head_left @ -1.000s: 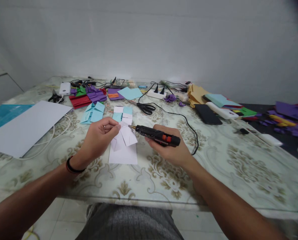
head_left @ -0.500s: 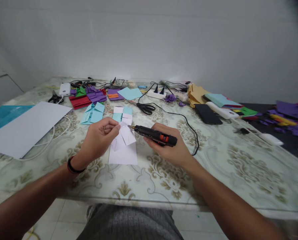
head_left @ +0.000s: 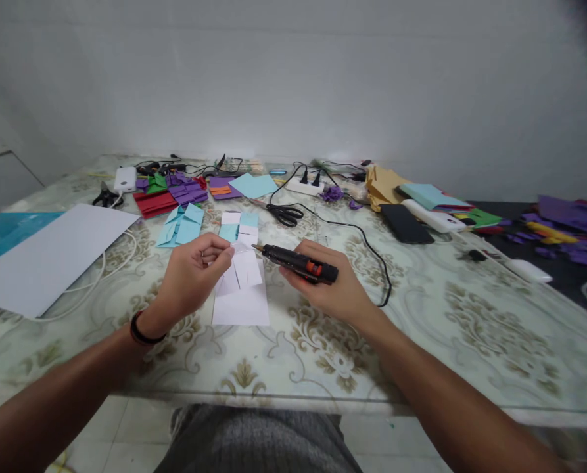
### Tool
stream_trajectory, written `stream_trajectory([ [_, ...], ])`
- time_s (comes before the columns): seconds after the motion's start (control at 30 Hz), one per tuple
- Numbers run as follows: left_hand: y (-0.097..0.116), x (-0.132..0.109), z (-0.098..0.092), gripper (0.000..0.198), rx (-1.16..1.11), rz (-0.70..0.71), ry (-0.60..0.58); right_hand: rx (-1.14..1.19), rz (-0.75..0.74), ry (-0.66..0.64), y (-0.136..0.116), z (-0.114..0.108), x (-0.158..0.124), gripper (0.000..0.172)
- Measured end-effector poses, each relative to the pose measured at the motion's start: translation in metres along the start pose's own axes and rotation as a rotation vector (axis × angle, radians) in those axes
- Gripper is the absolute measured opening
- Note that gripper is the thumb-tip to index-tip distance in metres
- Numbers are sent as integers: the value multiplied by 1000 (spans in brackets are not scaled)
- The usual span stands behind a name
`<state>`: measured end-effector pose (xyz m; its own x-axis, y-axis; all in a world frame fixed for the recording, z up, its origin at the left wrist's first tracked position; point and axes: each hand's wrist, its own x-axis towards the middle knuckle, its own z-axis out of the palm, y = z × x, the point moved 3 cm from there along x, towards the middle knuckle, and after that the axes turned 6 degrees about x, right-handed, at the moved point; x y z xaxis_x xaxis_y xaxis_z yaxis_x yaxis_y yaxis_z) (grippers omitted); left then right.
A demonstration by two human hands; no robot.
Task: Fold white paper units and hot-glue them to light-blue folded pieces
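My left hand (head_left: 194, 266) pinches a small folded piece of white paper (head_left: 246, 268) by its upper left corner, above a flat white sheet (head_left: 241, 310) on the table. In my right hand (head_left: 330, 282) is a black glue gun (head_left: 298, 263) with an orange part, its metal tip pointing left at the top edge of the folded paper. Whether the tip touches the paper I cannot tell. Just beyond lie small white and light blue paper pieces (head_left: 238, 226). A folded light blue paper (head_left: 181, 225) rests behind my left hand.
Black-handled scissors (head_left: 284, 215) lie behind the glue gun, near a white power strip (head_left: 304, 186). A black cord (head_left: 359, 228) curves at the right. A large white sheet (head_left: 59, 253) covers the left side; a black phone (head_left: 405, 224) and purple paper scraps (head_left: 576, 230) are at the right.
The folded white paper has turned a little and hangs straighter. The glue gun has shifted slightly left, its tip still beside the paper. My left hand keeps its pinch.
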<state>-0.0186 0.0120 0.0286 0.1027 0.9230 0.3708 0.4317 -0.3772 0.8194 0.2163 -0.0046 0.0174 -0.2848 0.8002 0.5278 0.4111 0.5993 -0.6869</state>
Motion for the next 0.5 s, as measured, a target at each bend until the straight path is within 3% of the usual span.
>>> stream_trajectory([
  [0.13,1,0,-1,15,-8,-4,-21,-114,167,-39,25,-3,3,25],
  [0.27,5,2,0,15,-65,-24,-52,-411,311,-109,56,-12,6,20],
  [0.5,6,3,2,16,-114,-31,-94,-486,357,-151,86,-20,7,23],
])
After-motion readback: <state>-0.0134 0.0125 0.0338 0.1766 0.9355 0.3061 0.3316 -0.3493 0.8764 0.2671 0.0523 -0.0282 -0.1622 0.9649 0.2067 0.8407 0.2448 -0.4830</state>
